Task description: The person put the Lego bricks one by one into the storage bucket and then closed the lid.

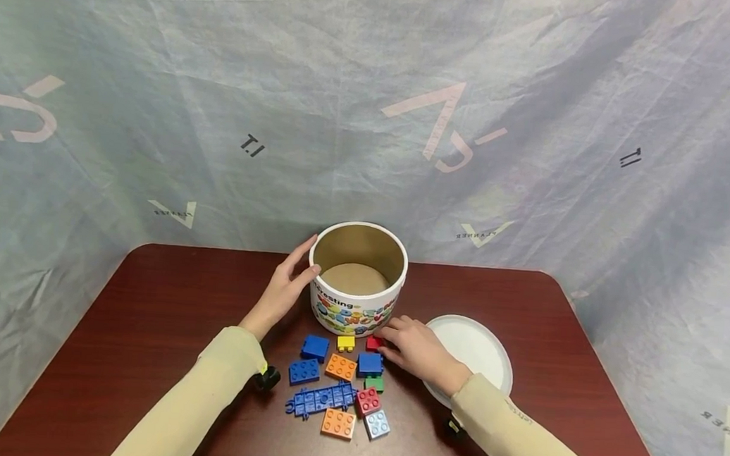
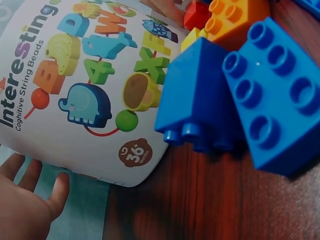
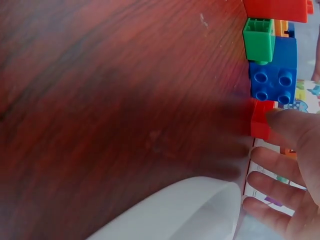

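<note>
Left fingers [image 1: 297, 253] touch bucket rim [image 1: 360, 296]; right thumb [image 3: 285, 122], red brick [image 3: 259, 120]; tabletop [image 1: 169, 306] stretches leftward.

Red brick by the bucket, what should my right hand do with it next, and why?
I'd probably pinch the red brick: your right hand has its thumb right at it, the fingers aren't curled round it, and your left hand touches the bucket.

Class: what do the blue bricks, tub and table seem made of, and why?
Blue bricks: probably slightly glossy plastic, with moulded round studs.
Tub: perhaps smooth printed cardboard, its inside plain brown.
Table: polished wood or laminate; streaky grain, soft sheen.
</note>
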### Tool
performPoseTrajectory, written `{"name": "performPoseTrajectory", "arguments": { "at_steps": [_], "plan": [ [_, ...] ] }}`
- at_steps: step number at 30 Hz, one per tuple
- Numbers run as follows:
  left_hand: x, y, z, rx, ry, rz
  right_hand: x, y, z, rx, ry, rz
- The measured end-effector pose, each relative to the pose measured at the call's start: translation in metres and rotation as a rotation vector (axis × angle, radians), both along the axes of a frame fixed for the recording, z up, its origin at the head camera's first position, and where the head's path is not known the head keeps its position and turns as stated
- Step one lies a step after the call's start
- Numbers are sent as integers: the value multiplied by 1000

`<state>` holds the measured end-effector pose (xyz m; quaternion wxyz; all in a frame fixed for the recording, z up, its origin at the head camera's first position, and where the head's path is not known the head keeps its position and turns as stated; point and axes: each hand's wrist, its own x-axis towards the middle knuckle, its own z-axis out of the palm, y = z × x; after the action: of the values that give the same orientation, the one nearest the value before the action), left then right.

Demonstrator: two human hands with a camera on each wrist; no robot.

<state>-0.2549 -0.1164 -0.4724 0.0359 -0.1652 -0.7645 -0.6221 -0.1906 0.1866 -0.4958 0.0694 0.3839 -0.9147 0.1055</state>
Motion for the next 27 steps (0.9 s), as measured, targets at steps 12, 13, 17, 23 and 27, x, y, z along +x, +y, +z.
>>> {"name": "performPoseTrajectory", "arguments": {
  "at_steps": [12, 13, 17, 23, 27],
  "plan": [
    [-1, -1, -4, 11, -6, -1, 2, 3, 3, 10, 4, -28],
    [-1, -1, -4, 14, -7, -3, 2, 4, 4, 7, 2, -35],
    [-1, -1, -3, 23, -16, -8, 3, 7, 9, -8, 0, -59],
    [-1, 0, -4, 25, -18, -7, 6, 15, 22, -14, 9, -90],
    [-1, 0, -5, 7, -10, 0, 6, 21, 33, -34, 17, -99]
  ]
}}
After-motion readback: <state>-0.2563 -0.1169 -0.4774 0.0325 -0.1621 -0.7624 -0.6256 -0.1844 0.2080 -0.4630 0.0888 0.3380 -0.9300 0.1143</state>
